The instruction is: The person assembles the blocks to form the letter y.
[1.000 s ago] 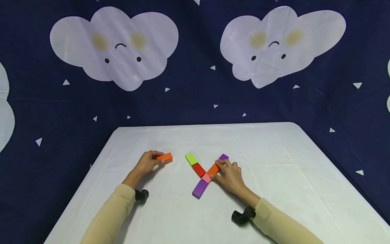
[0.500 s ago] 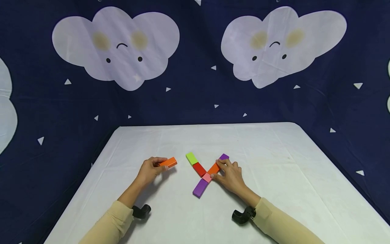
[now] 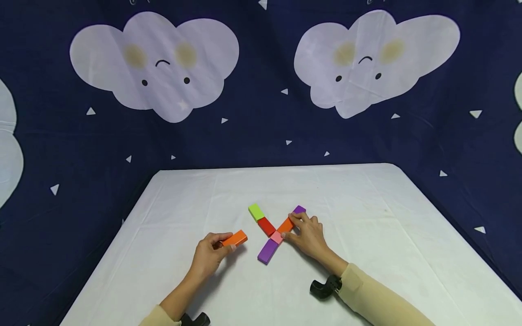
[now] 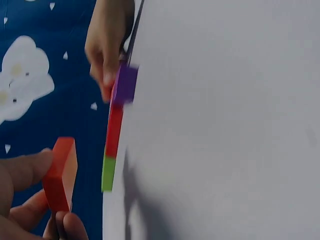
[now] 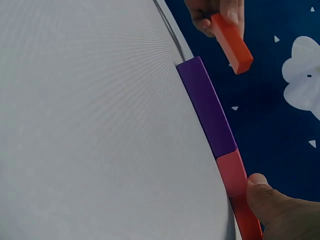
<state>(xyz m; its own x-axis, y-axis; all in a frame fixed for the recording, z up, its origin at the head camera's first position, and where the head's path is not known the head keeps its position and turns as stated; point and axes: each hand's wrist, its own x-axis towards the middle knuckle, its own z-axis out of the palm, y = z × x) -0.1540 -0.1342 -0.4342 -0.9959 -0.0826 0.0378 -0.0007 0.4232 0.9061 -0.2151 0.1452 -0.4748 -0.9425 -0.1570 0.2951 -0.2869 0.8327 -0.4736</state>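
My left hand [image 3: 208,256] pinches an orange block [image 3: 235,238] between thumb and fingers, held above the table, left of a Y-shaped row of blocks. The right hand [image 3: 308,235] has its thumb and index finger on another orange block [image 3: 285,226], which lies in the upper right arm. Beyond that one, a purple block [image 3: 299,209] is partly hidden by the fingers. A pink block [image 3: 276,237] sits at the junction, with a longer purple block [image 5: 207,107] below it. A red block [image 3: 266,226] and a lime green block [image 3: 256,212] form the upper left arm.
A white cloth covers the table [image 3: 367,199]. Behind it hangs a dark blue backdrop [image 3: 261,136] with clouds and small triangles. Black wrist devices [image 3: 325,288] sit at both sleeves.
My left hand has moved toward me and rightward with its orange block, closer to the row of blocks. The right hand and the laid blocks have stayed in place.
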